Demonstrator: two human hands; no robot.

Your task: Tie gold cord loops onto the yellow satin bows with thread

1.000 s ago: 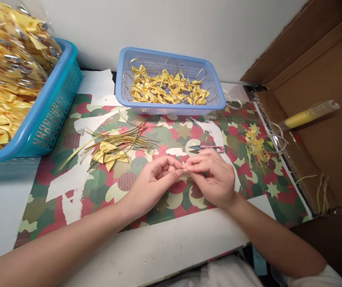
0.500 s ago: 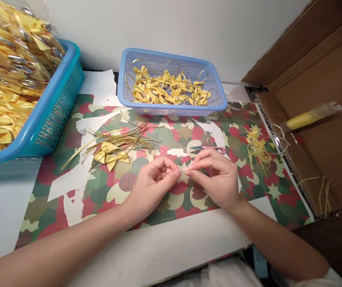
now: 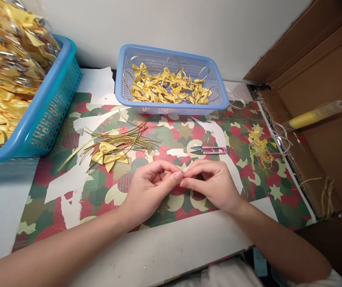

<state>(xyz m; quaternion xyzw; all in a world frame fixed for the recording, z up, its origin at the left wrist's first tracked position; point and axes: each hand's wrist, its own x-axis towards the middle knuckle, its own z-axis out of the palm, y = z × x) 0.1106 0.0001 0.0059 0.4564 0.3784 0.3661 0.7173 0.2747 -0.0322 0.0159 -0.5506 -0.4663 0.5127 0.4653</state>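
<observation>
My left hand (image 3: 154,187) and my right hand (image 3: 211,183) meet fingertip to fingertip over the patterned paper. Each is closed in a pinch. What lies between the fingertips is too small and too covered to name. Just beyond my right hand lies a pair of thread snips (image 3: 209,150) with pink handles, its blades pointing left. To the left of my hands rest two yellow ribbon bows (image 3: 108,156), against a loose bundle of gold cords (image 3: 129,137).
A blue basket (image 3: 171,105) of corded yellow bows stands at the back. Another blue basket (image 3: 59,95), heaped with bagged bows, is at left. Yellow scraps (image 3: 259,147) lie at right, near a cardboard wall (image 3: 317,67) with a yellow-filled tube (image 3: 311,116).
My right hand has moved left, and its fingertips now touch those of my left hand. The thread snips, partly covered before, show in full.
</observation>
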